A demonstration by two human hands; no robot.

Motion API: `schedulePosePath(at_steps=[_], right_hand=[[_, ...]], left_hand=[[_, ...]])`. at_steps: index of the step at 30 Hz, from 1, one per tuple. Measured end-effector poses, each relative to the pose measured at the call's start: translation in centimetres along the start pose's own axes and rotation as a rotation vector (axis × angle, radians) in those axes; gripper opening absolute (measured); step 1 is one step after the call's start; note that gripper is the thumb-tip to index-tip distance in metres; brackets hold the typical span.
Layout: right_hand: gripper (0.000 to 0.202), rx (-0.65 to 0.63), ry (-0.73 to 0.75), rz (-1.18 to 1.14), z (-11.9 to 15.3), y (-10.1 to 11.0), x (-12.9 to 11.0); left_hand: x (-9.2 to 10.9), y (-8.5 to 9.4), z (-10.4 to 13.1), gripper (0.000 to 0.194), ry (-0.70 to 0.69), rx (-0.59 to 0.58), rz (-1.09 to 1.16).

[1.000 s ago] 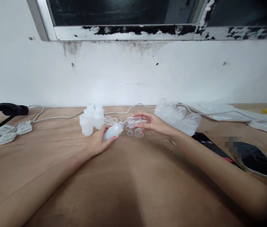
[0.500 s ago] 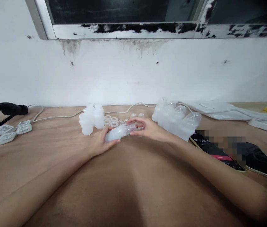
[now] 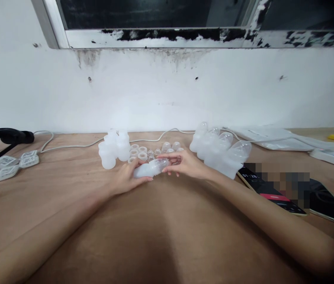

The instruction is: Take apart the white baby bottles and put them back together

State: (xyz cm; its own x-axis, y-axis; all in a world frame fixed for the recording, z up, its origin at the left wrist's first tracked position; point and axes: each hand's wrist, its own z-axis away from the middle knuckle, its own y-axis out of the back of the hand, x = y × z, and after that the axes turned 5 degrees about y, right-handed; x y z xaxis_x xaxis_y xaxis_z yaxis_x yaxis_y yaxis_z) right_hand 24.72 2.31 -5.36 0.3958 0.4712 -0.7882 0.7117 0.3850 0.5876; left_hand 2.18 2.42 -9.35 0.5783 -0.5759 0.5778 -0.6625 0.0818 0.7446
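Observation:
A small translucent white baby bottle [image 3: 145, 170] lies tilted between my hands, its clear domed cap [image 3: 162, 163] pointing right. My left hand [image 3: 128, 175] is wrapped round the bottle's body from the left. From the other side, my right hand [image 3: 184, 163] closes its fingers around the cap end. Just behind the hands lie several white rings [image 3: 142, 150], small clear nipples [image 3: 157, 152] and clear domed caps [image 3: 166, 146], partly hidden by the fingers.
White bottle bodies [image 3: 108, 156] stand grouped at the left, and capped bottles [image 3: 226, 154] at the right. Farther right are a phone [image 3: 273, 193], a dark flat device [image 3: 329, 201], a plastic bag [image 3: 273, 138] and a power strip [image 3: 333, 157]. Tagged white packs [image 3: 8, 172] and a black strap [image 3: 15, 137] lie left.
My right hand has turned at the cap, its fingers shifting slightly right and its lower fingers now showing beneath. The left hand keeps hold of the bottle.

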Motion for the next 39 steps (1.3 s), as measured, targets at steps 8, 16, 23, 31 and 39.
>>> schedulePosePath(at_steps=[8,16,23,31,39], right_hand=[[0.054,-0.032,0.091,0.062,0.4,0.2,-1.5],[0.042,0.405,0.156,0.533,2.4,5.4,-7.7],[0.034,0.557,-0.216,1.036,0.1,9.4,-3.2],[0.037,0.396,-0.444,1.141,-2.2,9.1,0.4],[0.035,0.385,-0.533,1.208,-2.6,9.5,0.9]], left_hand=[[1.1,0.0,0.0,0.039,0.199,-0.253,0.56],[1.0,-1.4,0.6,0.043,0.161,-0.013,0.795],[0.9,-1.8,0.8,0.033,0.201,-0.062,0.716],[1.1,-1.7,0.7,0.032,0.223,-0.068,0.692],[0.6,-2.2,0.7,0.033,0.174,-0.062,0.538]])
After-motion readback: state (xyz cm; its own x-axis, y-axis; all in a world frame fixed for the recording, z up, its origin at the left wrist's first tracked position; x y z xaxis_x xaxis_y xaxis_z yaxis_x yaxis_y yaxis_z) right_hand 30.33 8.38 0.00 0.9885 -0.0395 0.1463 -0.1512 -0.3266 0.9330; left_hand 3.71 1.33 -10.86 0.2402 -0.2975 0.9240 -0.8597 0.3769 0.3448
